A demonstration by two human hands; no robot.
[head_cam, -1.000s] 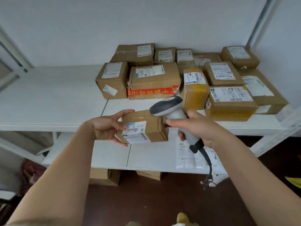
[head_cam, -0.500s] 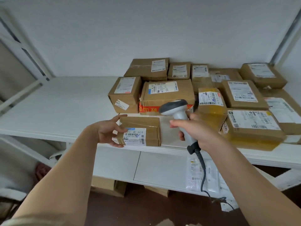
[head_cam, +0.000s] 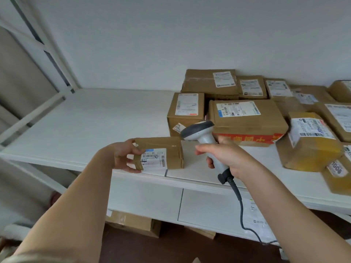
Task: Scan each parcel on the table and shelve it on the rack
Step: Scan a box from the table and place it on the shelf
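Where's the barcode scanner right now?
In the head view, right of centre: the right hand grips the scanner, just right of the small parcel the left hand holds.

Your view is evenly lit by soft, diffuse light, the white shelf (head_cam: 79,118) bright without glare, only faint shadows under the parcels (head_cam: 247,118), wide-angle bending at your frame's edges, motion blur smearing the right-hand boxes, labels unreadable.
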